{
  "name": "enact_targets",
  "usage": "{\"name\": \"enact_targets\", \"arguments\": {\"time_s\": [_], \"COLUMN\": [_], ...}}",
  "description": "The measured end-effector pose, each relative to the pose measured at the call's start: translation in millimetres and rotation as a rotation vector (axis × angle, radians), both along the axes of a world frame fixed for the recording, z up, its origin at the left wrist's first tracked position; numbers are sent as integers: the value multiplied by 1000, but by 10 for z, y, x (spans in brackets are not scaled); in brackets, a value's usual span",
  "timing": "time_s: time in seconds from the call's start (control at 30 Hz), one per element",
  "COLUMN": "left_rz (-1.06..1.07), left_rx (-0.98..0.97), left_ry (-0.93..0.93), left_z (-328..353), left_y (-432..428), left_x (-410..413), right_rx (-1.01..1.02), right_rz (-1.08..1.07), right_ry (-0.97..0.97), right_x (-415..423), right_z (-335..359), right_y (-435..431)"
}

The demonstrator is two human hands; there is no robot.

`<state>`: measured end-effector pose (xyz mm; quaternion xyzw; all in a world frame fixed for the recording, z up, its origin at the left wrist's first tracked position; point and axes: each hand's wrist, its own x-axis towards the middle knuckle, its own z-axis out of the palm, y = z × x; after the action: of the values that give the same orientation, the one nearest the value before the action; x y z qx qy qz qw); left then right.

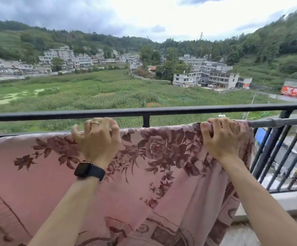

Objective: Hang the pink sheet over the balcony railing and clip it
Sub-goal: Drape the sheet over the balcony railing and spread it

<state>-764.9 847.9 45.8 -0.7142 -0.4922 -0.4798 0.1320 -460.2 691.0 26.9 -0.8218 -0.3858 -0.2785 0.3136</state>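
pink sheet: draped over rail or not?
Draped: pink sheet hangs over the lower bar; left hand and right hand grip its top fold. No clip visible.

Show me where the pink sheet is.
In the head view the pink sheet hangs over the grey bar below the black top rail, filling the lower left and middle, with the left hand and right hand gripping its upper edge.
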Motion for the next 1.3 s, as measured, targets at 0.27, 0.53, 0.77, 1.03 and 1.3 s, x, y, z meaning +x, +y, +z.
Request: {"name": "enact_targets", "arguments": {"time_s": [0.27,0.53,0.77,1.03,1.3], "left_rz": [-223,-97,86,-205,-164], "left_rx": [-72,-30,-274,-174,-144], "left_ry": [361,420,270,433,407], "left_z": [-13,-134,-12,123,-81], "left_y": [-766,-662,-828,-1626,-1598], "left_x": [1503,1566,1811,3275,3358], "right_rx": [28,2,381,211,239], "right_rz": [193,104,279,490,247], "right_ry": [-192,-219,123,865,453], "right_x": [113,1444,1457,2001,2806], "right_z": [-126,-118,-285,-241,580], "right_y": [26,-562,-764,-1357,-1451]}}
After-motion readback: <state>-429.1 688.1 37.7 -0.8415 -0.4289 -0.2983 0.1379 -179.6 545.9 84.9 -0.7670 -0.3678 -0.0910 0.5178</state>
